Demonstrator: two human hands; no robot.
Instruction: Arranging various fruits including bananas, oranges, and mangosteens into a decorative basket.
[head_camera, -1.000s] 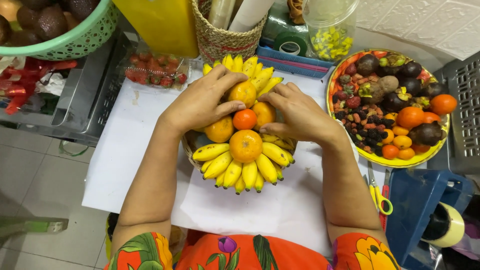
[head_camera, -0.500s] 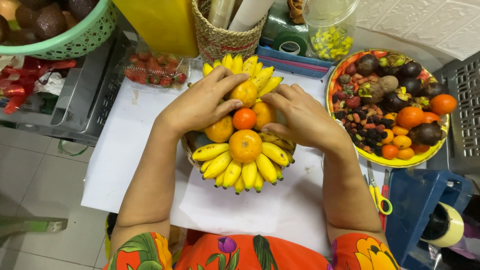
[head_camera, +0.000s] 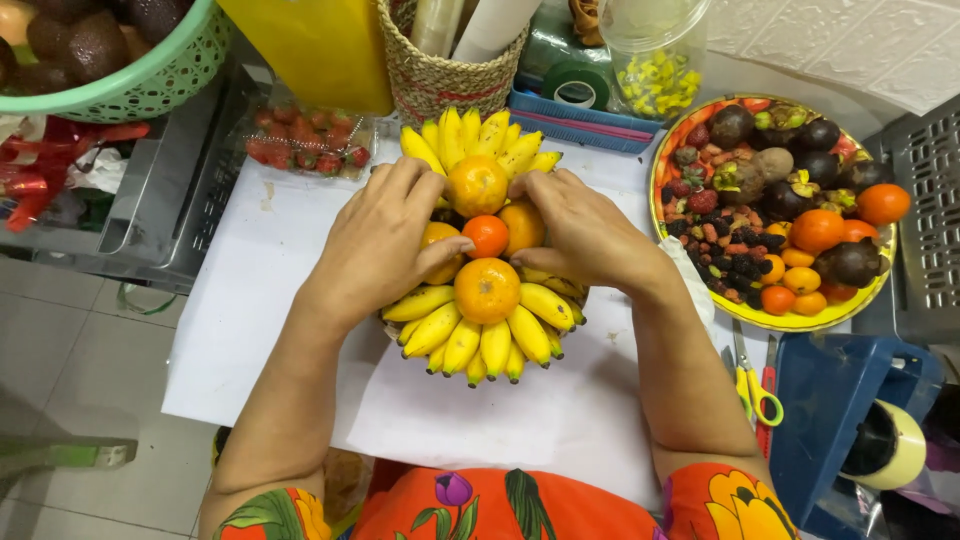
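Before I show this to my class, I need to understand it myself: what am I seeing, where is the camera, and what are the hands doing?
The camera sits on a person's head, looking down at their own two bare hands. The left hand and right hand cup a fruit arrangement: small bananas fanned around oranges, on white paper. Neither hand lifts anything; they press against the pile. To the right stands a yellow-rimmed plate of mixed fruit, with scissors beside it.
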